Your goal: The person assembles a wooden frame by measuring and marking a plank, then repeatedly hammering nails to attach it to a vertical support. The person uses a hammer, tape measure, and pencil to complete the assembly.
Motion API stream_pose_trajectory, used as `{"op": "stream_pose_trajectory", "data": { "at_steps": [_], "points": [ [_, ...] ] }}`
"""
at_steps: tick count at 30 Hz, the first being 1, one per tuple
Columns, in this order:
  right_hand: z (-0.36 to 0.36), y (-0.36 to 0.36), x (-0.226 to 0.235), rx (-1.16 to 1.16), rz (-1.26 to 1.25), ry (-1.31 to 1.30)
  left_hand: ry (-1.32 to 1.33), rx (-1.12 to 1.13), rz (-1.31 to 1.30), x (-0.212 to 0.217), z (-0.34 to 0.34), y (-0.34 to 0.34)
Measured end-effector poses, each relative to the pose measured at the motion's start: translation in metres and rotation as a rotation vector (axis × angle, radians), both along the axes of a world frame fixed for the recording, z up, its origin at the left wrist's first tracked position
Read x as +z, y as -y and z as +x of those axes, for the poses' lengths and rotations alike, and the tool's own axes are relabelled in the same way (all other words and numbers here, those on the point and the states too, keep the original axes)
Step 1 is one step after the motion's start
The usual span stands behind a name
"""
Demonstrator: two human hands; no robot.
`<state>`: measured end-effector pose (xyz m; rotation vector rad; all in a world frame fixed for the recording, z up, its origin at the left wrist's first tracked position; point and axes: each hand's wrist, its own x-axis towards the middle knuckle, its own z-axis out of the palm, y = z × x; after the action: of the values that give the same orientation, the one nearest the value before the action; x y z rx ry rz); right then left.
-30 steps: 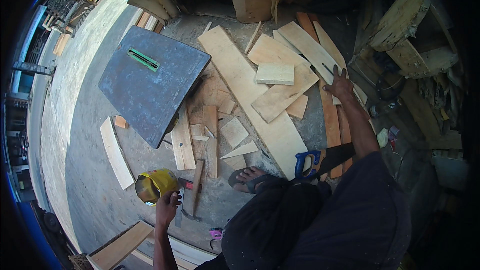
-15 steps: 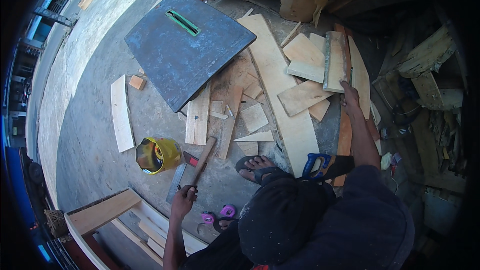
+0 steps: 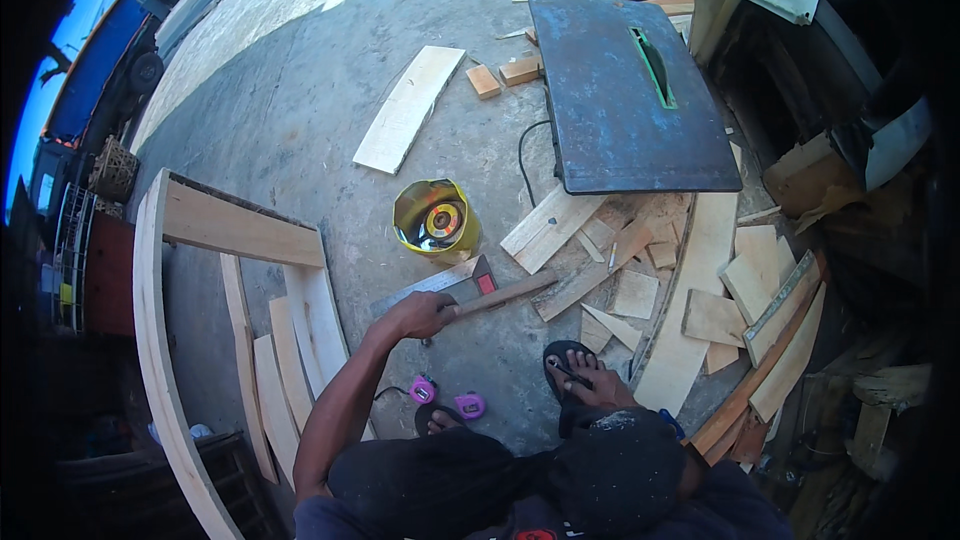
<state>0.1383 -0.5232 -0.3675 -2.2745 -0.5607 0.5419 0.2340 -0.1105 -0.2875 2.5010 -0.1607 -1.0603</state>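
Here, I have the left hand (image 3: 421,316) closed round the hammer (image 3: 507,295), nearer than the bucket (image 3: 464,236), at its left end, likely for balance, but cannot tell whether the right hand (image 3: 604,388) grips anything.

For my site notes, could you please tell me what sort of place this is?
Probably a carpentry work area, judging by the wood offcuts, the wooden frame and the slotted metal table.

Reaches forward with the left arm (image 3: 342,405), gripping palm-down with the left hand (image 3: 420,316), while bending both knees (image 3: 622,465) and holding the right forearm (image 3: 691,472) low, mostly hidden beside one knee.
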Motion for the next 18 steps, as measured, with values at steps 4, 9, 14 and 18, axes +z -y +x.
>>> {"op": "stream_pose_trajectory", "data": {
  "at_steps": [4,9,14,18],
  "points": [
    [0.008,0.012,-0.001,-0.100,-0.156,-0.343,0.036,0.860,-0.548,0.019,0.037,-0.077],
    [0.025,0.036,0.005,-0.276,-0.360,-0.459,0.412,0.803,-0.055,-0.026,0.101,-0.162],
    [0.014,0.036,0.007,-0.331,-0.467,-0.469,0.506,0.790,0.259,-0.095,0.188,-0.216],
    [-0.006,0.053,0.007,-0.369,-0.509,-0.542,0.617,0.963,0.210,-0.147,0.248,-0.224]
  ]
}}
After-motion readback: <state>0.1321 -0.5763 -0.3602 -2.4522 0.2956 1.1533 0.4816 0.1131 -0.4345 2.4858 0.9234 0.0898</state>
